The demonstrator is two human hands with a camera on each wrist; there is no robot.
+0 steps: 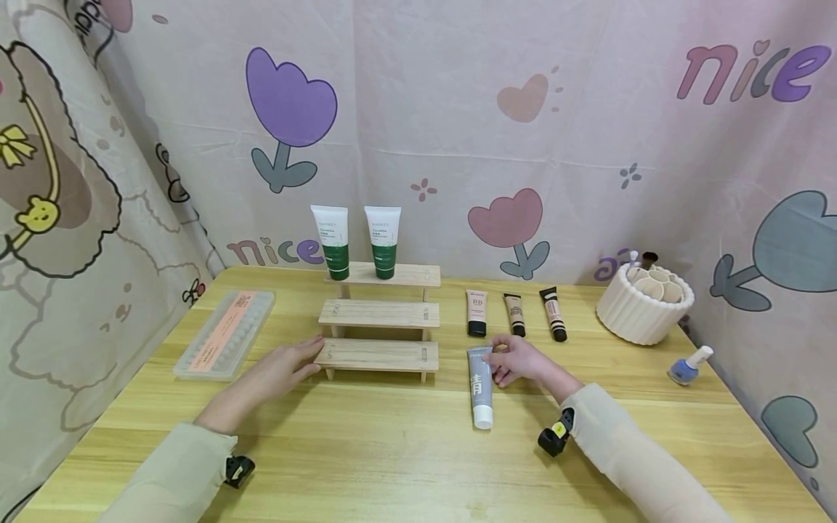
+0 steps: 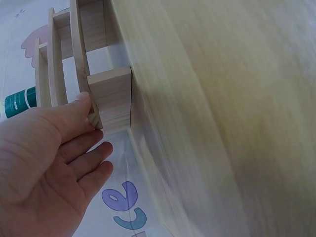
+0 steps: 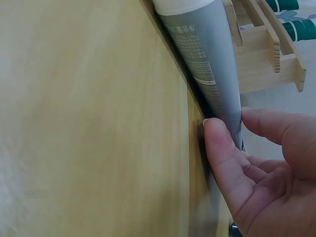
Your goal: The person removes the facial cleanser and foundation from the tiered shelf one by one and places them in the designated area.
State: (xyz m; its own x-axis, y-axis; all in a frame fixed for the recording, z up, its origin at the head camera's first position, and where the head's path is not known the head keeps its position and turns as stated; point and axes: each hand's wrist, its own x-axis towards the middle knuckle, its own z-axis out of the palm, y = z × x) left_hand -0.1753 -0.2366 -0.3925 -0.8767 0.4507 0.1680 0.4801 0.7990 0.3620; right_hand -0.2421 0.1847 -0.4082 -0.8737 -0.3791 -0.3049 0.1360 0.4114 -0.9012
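Observation:
A light-wood three-step display stand [image 1: 382, 355] stands mid-table. My left hand [image 1: 284, 369] holds the left end of its lowest step; in the left wrist view the thumb [image 2: 81, 102] lies on the board's end with the fingers beside and below it. Two white-and-green tubes [image 1: 330, 240] stand upright on the top step. To the right of the stand, a grey-blue squeeze tube [image 1: 481, 388] with a white cap lies on the table, cap toward me. My right hand [image 1: 521, 361] pinches its flat far end between thumb and finger, seen close in the right wrist view.
Behind the grey-blue tube lie three small cosmetic tubes [image 1: 476, 312] in a row. A white ribbed brush holder [image 1: 644, 303] stands at the back right, with a blue nail polish bottle [image 1: 684, 370] in front. On the left lies a clear plastic case [image 1: 225, 334]. A printed curtain hangs behind.

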